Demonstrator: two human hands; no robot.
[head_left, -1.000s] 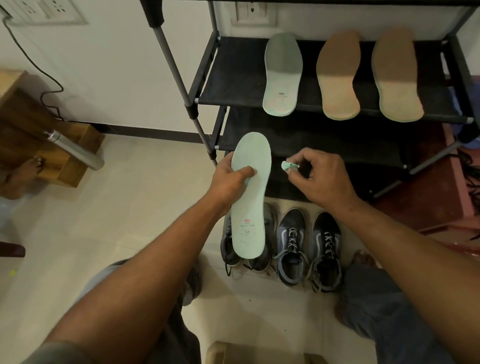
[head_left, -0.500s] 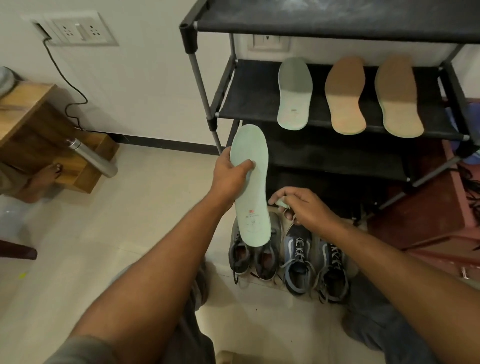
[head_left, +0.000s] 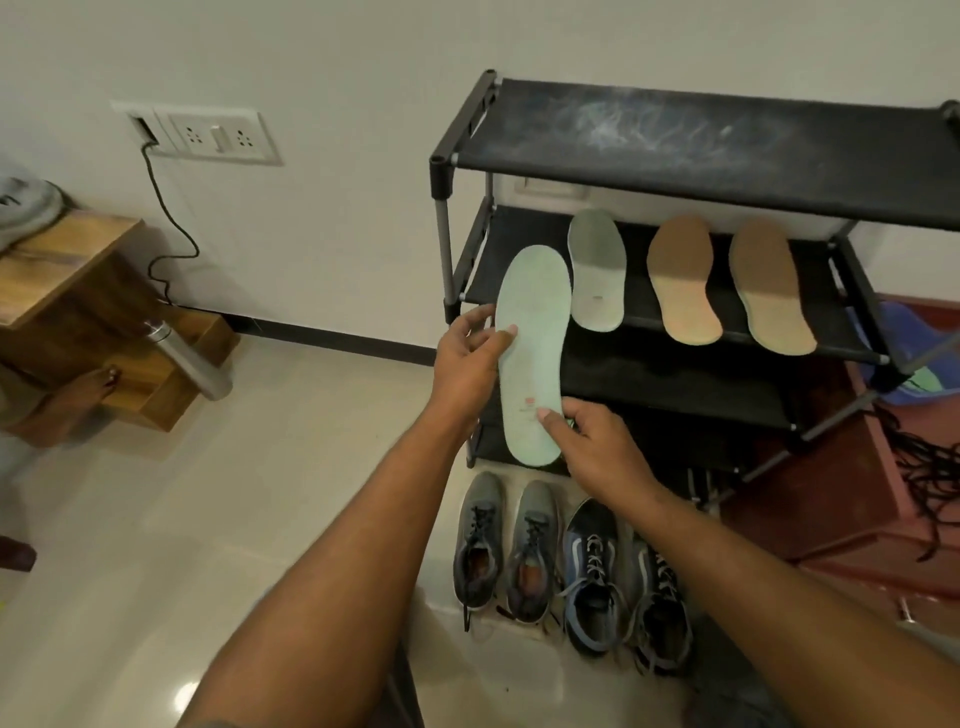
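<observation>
I hold a mint-green insole (head_left: 535, 338) upright in front of the black shoe rack (head_left: 675, 400), its toe end up. My left hand (head_left: 467, 364) grips its left edge near the middle, thumb on the face and fingers behind. My right hand (head_left: 597, 452) pinches the heel end, thumb on the face beside a small red logo. On the rack's middle shelf lie a matching mint insole (head_left: 596, 270) and two tan insoles (head_left: 683, 280) (head_left: 771, 286). A grey pair of shoes (head_left: 506, 551) and a blue pair of shoes (head_left: 623, 587) stand on the floor below my hands.
A wooden side table (head_left: 62, 291) stands at the left with a steel flask (head_left: 187, 358) leaning on it and another person's foot (head_left: 88, 389) beside it. A cable (head_left: 166, 244) hangs from the wall socket (head_left: 208, 137). A red step (head_left: 831, 493) with black cords lies to the right.
My right hand, which pinched a small mint piece beside the insole, has come onto the insole's heel end. The insole has risen toward the rack's middle shelf, and my view has tilted up.
</observation>
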